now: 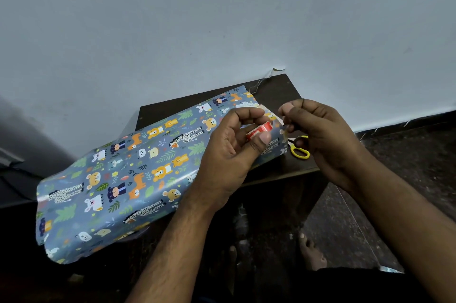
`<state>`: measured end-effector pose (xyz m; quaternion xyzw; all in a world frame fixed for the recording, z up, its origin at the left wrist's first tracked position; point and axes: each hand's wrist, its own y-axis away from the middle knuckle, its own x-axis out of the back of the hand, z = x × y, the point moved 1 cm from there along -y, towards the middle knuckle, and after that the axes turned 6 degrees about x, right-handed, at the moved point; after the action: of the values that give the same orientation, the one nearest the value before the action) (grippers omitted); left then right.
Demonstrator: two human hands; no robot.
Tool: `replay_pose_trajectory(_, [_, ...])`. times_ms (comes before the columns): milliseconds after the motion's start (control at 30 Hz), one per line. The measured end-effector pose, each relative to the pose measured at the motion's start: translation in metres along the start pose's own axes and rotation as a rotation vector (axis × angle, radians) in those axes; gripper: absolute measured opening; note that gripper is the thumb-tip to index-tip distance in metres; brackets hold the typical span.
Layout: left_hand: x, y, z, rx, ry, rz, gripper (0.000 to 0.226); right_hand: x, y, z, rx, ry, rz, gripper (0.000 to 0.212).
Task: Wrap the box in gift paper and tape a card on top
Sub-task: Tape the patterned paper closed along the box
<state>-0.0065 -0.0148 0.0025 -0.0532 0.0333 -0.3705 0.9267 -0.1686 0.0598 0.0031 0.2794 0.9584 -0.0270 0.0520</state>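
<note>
**Now both hands work at the tape roll above the wrapped box**

Nearest to the camera, at the bottom edge, a bare foot (311, 254) stands on the dark speckled floor (407, 154), between the two forearms that reach forward.

Further on, the left hand (229, 145) is curled round a small tape roll (260, 131) with a red and white core; the thumb lies across the front of the roll and the fingers bend over its top. The right hand (320, 127) is just beside it, with thumb and fingertips pressed together in a pinch at the roll's right side. What it pinches is too small to see clearly; it looks like the loose end of the tape.

Under the hands lies the box wrapped in gift paper (138, 174), a grey-blue paper with printed animals and green leaves. It lies slantwise on a dark brown wooden table (276, 90), and its near left end hangs out over the table edge. At its far right end a flap of paper shows a pale inner side.

Just to the right of the box, partly hidden by the right hand, yellow-handled scissors (299, 148) lie on the table.

Behind all stands a pale grey wall (222, 19).
</note>
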Motion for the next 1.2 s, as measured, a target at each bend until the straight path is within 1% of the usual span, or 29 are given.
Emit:
replay_pose_trajectory(67, [-0.002, -0.001, -0.002, -0.016, -0.018, 0.020, 0.030, -0.001, 0.001, 0.000, 0.021, 0.011, -0.016, 0.014])
replay_pose_trajectory(167, [-0.005, -0.002, -0.004, -0.036, -0.053, 0.060, 0.034, -0.003, 0.004, -0.001, 0.075, 0.013, -0.051, 0.033])
replay_pose_trajectory(200, [-0.006, -0.003, -0.005, -0.045, -0.077, 0.080, 0.035, -0.003, 0.004, -0.002, 0.087, 0.011, -0.059, 0.036])
replay_pose_trajectory(300, [-0.010, -0.007, -0.007, -0.082, -0.159, 0.160, 0.039, -0.001, 0.006, -0.002, 0.094, 0.013, -0.111, 0.033])
replay_pose_trajectory(433, [-0.020, -0.013, -0.011, -0.152, -0.305, 0.263, 0.050, 0.000, 0.010, -0.001, 0.115, 0.053, -0.257, 0.029])
replay_pose_trajectory(500, [-0.028, -0.017, -0.011, -0.169, -0.327, 0.328, 0.052, 0.001, 0.012, -0.001, 0.142, 0.063, -0.281, 0.026])
replay_pose_trajectory(633, [-0.047, -0.022, -0.010, -0.192, -0.349, 0.423, 0.047, 0.006, 0.011, -0.002, 0.201, 0.092, -0.204, 0.023])
replay_pose_trajectory(733, [-0.059, -0.027, -0.016, -0.201, -0.392, 0.488, 0.044, 0.012, 0.010, -0.001, 0.163, 0.110, -0.162, 0.026])
replay_pose_trajectory(833, [-0.069, -0.030, -0.020, -0.189, -0.444, 0.513, 0.049, 0.017, 0.009, 0.001, 0.122, 0.125, -0.090, 0.028])
replay_pose_trajectory(933, [-0.077, -0.033, -0.024, -0.175, -0.507, 0.525, 0.052, 0.023, 0.005, 0.003, 0.133, 0.177, -0.028, 0.027])
replay_pose_trajectory(1000, [-0.082, -0.035, -0.027, -0.168, -0.569, 0.504, 0.061, 0.028, 0.002, 0.006, 0.137, 0.218, 0.041, 0.026])
replay_pose_trajectory(1100, [-0.083, -0.037, -0.030, -0.160, -0.686, 0.474, 0.077, 0.039, -0.006, 0.012, 0.122, 0.342, 0.169, 0.026])
replay_pose_trajectory(1200, [-0.079, -0.037, -0.030, -0.161, -0.739, 0.451, 0.077, 0.048, -0.016, 0.024, 0.078, 0.567, 0.215, 0.029])
